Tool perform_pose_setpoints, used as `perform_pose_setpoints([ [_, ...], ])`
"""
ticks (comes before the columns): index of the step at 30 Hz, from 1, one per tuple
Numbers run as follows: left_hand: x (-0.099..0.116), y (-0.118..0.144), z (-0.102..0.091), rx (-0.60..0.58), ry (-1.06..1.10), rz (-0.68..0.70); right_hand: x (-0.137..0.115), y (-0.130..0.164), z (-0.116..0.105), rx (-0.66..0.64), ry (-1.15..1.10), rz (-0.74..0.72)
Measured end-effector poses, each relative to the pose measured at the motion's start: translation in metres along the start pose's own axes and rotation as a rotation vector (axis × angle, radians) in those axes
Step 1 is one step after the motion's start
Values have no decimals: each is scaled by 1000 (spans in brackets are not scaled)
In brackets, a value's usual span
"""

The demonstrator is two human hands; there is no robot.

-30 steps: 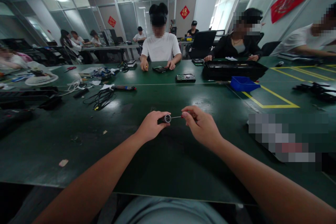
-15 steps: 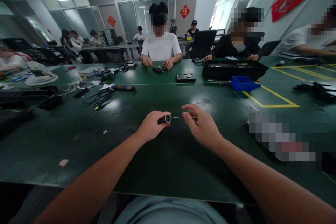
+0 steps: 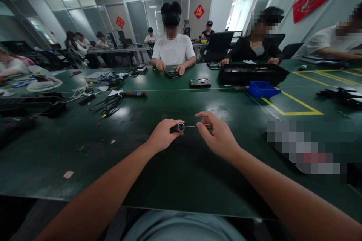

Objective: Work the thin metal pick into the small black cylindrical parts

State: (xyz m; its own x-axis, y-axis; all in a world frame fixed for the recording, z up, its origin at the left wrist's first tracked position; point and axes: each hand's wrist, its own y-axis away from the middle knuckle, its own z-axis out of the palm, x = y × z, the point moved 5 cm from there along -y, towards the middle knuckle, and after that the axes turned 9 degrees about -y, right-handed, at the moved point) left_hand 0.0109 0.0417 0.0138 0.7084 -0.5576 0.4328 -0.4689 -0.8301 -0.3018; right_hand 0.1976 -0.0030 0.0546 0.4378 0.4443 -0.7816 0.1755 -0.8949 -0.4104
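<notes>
The left hand [image 3: 162, 135] has its grip closed narrowly, thumb and forefinger pinching a dark tube [image 3: 178, 127] whose round, pale-rimmed end faces the wearer. The right hand [image 3: 216, 133] holds a driver [image 3: 208, 125], thumb pressed against it near the collar and forefinger lifted away; the other fingers are partly hidden, so how they wrap the handle cannot be told. The driver's thin shaft points left to the side of the tube's rim; whether its tip is inside or merely against it cannot be made out. Tube and driver are in the middle of the view, above the green counter [image 3: 175, 184], and the left hand covers most of the tube's body.

Beyond the left hand, a coil of black cable [image 3: 109, 106] lies beside a slim tool [image 3: 134, 94]. Farther left are a white cord [image 3: 80, 92], black parts [image 3: 55, 110] and a round white frame [image 3: 45, 85]. A paper scrap [image 3: 68, 174] lies near the left forearm.

Straight ahead, past both hands, a hard drive [image 3: 200, 83] rests on the counter. Behind it a co-worker [image 3: 173, 49] in a white shirt has both hands at a small dark device [image 3: 172, 74]. To the right, a long black tray [image 3: 251, 77] stands behind a blue bin [image 3: 263, 89], with yellow tape [image 3: 301, 113] marking the counter. Nearer, right of the right hand, lies a pale, pixelated item [image 3: 299, 148].
</notes>
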Motion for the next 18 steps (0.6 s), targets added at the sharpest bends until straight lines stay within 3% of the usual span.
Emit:
perform_pose_setpoints([
  [7,1,0,-1,-5,6,2,4,2,-1,17,-52,41],
  [14,0,0,-1,5,9,-44,19,-3,3,138,-408,107],
  [18,4,-1,1,-2,25,23,37,-9,3,215,-585,241],
])
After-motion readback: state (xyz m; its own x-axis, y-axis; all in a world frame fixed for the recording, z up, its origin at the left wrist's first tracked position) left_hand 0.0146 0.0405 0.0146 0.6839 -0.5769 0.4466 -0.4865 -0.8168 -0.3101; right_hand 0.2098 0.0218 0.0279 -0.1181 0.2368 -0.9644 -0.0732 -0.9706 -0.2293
